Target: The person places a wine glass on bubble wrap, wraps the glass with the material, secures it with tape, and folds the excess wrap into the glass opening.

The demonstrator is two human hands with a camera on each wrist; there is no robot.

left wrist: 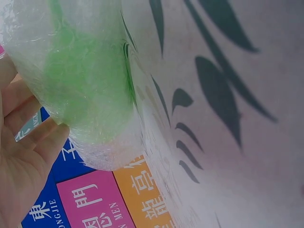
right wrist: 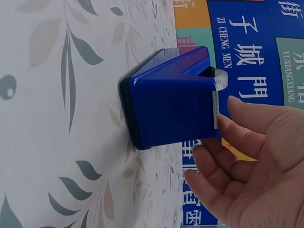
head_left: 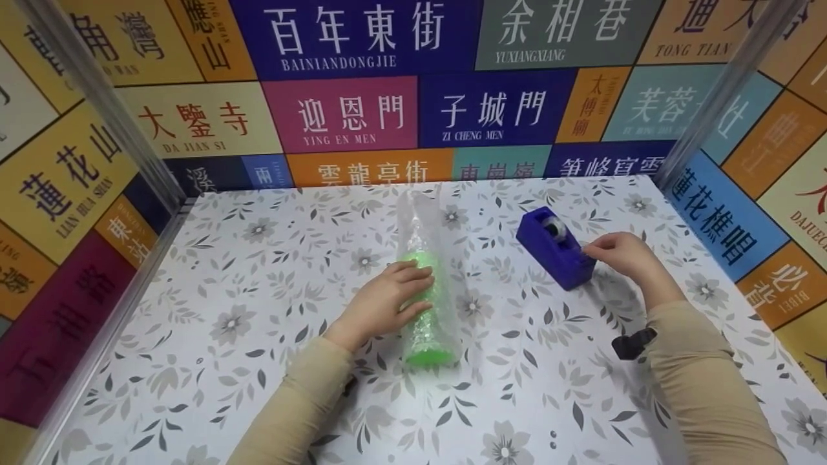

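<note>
A bright green cylinder [head_left: 426, 323] wrapped in clear bubble wrap [head_left: 413, 219] lies lengthwise on the table. My left hand [head_left: 394, 297] rests across its left side, fingers over the top and thumb apart from them nearer the front end. In the left wrist view the fingertips [left wrist: 61, 132] press lightly against the wrap. To the right stands a blue tape dispenser [head_left: 555, 248] with a small roll of clear tape [right wrist: 221, 80]. My right hand [head_left: 623, 255] is at its cutter end, index fingertip right by the toothed metal edge [right wrist: 215, 111], thumb slightly apart from it.
White table [head_left: 258, 361] with a grey leaf and flower print. Panels [head_left: 342, 113] with coloured lettered signs rise behind it and on both sides. A black strap piece [head_left: 633, 344] sits at my right cuff.
</note>
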